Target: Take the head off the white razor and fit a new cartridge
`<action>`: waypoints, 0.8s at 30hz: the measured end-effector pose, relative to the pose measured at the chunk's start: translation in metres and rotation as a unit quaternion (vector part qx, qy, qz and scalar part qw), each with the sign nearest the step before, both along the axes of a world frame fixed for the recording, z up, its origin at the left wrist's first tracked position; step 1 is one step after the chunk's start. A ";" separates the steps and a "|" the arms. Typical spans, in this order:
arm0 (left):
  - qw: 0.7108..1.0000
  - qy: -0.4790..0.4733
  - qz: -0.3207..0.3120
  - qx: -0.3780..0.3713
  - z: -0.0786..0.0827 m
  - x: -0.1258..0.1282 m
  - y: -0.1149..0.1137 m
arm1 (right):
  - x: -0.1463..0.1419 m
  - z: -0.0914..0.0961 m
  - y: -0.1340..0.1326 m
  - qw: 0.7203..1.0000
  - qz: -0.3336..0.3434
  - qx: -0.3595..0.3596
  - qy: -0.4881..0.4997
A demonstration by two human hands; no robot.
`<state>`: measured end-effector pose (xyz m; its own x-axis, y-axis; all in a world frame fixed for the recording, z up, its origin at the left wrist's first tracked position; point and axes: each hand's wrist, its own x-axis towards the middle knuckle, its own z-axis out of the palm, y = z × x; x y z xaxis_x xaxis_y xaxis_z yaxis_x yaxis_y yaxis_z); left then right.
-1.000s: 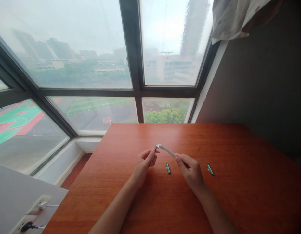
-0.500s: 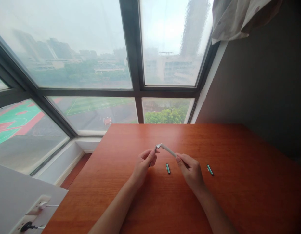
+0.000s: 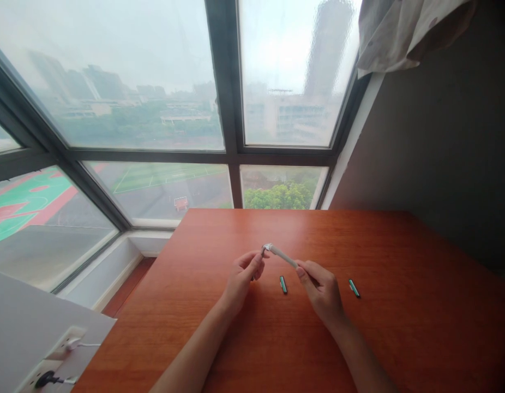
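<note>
Above the middle of the wooden table, my left hand (image 3: 244,275) is closed on a thin dark and silver handle (image 3: 263,250), which looks like a razor handle. Most of it is hidden by the fingers. My right hand (image 3: 321,284) pinches a slim pale grey stick (image 3: 284,256) near its lower end. The stick slants up to the left, and its whitish tip meets the silver end of the handle. Between my hands lies a razor cartridge (image 3: 283,284) with a green strip. A second, similar razor cartridge (image 3: 354,288) rests right of my right hand.
The reddish-brown table (image 3: 371,338) reaches to large windows with dark frames (image 3: 154,157). At lower left, a wall socket (image 3: 46,376) holds a black plug. A pale cloth (image 3: 394,38) hangs at upper right, before a dark wall.
The stick's tip has shifted slightly and meets the silver end more closely. Both hands keep their hold. The whole view has drifted a little, and the two cartridges lie as before.
</note>
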<state>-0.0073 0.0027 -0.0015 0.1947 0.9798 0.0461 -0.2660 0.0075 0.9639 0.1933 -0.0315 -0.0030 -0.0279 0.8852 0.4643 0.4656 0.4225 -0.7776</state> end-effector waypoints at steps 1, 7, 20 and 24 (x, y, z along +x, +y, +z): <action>1.000 0.000 -0.001 -0.001 0.000 0.000 0.000 | 0.000 0.000 0.000 1.000 0.002 0.000 -0.003; 1.000 -0.006 -0.001 -0.012 -0.002 -0.001 0.000 | 0.000 0.000 0.002 1.000 -0.019 0.001 -0.004; 0.999 -0.017 -0.011 -0.024 0.002 0.001 -0.001 | -0.001 0.003 0.001 1.000 -0.005 0.013 -0.018; 0.999 -0.028 -0.021 -0.036 0.004 0.002 -0.002 | -0.002 0.003 0.001 1.000 -0.004 0.016 -0.018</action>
